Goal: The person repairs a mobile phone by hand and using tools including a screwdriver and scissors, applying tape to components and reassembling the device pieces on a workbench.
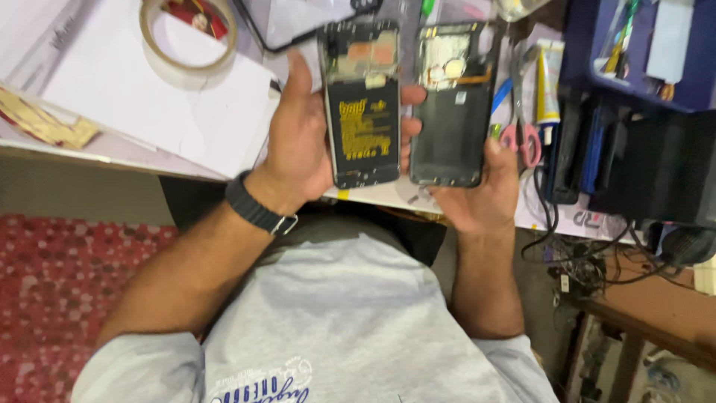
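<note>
The opened phone (363,104) and the back cover (451,104) are standing side by side, long axes upright, just left of the scissors (522,112), left hand (298,142) gripping the phone, right hand (481,194) gripping the cover.

Phone-repair workshop, probably a small stall. The counter (186,142) carries a tape roll (188,36), scissors (522,123), a glue tube (549,82), a blue parts tray (582,52) and tangled cables (589,261); two opened phones (363,104) show bare internals.

Tape roll (189,35) on white paper (160,104); scissors (522,134), glue tube (549,82) alongside.
</note>
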